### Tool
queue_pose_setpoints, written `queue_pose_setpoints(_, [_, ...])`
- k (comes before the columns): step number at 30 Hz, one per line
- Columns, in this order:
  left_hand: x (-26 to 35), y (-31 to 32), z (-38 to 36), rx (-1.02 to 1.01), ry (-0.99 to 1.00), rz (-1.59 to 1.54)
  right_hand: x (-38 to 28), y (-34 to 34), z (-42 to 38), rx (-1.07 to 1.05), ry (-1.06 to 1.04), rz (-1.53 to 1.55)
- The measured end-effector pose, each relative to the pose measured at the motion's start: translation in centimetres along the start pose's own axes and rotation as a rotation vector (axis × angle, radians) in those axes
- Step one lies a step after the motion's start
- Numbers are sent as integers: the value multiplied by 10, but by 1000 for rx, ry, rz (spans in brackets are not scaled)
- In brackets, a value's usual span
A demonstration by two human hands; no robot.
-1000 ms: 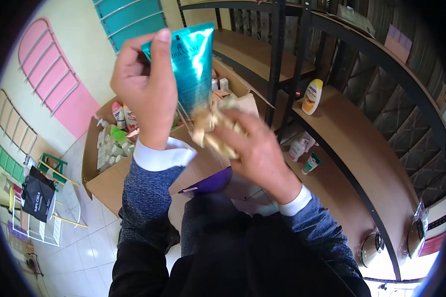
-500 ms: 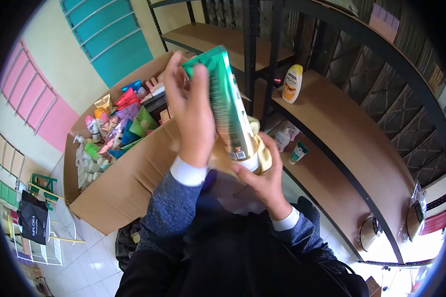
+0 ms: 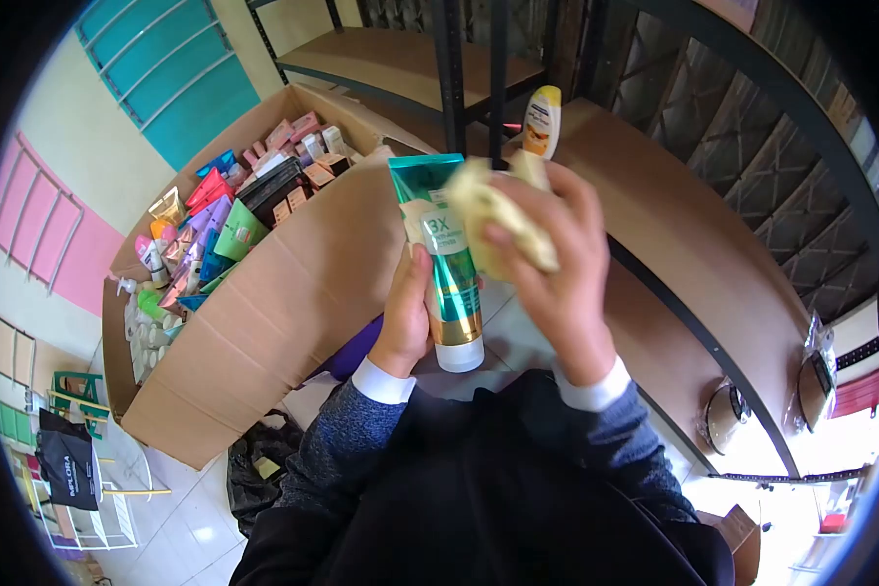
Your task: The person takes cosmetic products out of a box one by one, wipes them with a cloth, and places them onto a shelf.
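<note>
The left hand (image 3: 405,317) holds a teal tube (image 3: 444,259) upright by its lower half, white cap down, fingers closed around it from behind. The right hand (image 3: 547,264) has its fingers closed on a crumpled yellowish cloth (image 3: 498,210) pressed against the tube's upper right side. The tube sits in front of the chest, above the floor and beside the cardboard box (image 3: 273,293).

The grip looks narrow, so a hard rub from the cloth could likely twist the tube loose and drop it to the floor. Squeezing could also dent it.

The box is open and packed with coloured tubes, sachets and small cartons (image 3: 230,210). On the shelf (image 3: 654,215) behind stands 1 yellow-capped bottle (image 3: 541,119).
</note>
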State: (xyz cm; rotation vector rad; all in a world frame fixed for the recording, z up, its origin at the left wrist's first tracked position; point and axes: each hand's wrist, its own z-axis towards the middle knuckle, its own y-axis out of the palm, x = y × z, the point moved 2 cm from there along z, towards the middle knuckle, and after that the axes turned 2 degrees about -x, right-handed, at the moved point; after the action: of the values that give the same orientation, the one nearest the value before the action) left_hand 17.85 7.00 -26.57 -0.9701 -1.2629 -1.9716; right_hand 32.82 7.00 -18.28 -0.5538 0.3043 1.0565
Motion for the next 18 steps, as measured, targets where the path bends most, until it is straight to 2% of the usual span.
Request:
queue_pose_setpoints(1, [-2, 4, 0, -9, -3, -5, -6, 10, 5, -45, -99, -100])
queue_pose_setpoints(3, [-1, 6, 2, 209, 133, 24, -11, 23, 2, -142, -196, -155])
queue_pose_setpoints(4, [8, 8, 0, 205, 146, 69, -17, 26, -6, -151, -236, -171])
queue_pose_setpoints(7, [20, 8, 0, 141, 276, 66, -29, 17, -33, -272, -179, -144])
queue_pose_setpoints(9, [26, 3, 0, 134, 270, 2, -36, 7, -51, -337, -145, -82])
queue_pose_setpoints(11, [34, 9, 3, 66, 277, 66, -35, -2, -61, -404, -112, -27])
queue_pose_setpoints(14, [27, 5, 6, 68, 239, 63, -11, -13, -71, -620, 125, 206])
queue_pose_setpoints(18, [3, 5, 2, 59, 122, -2, 2, -34, -25, -190, 115, 44])
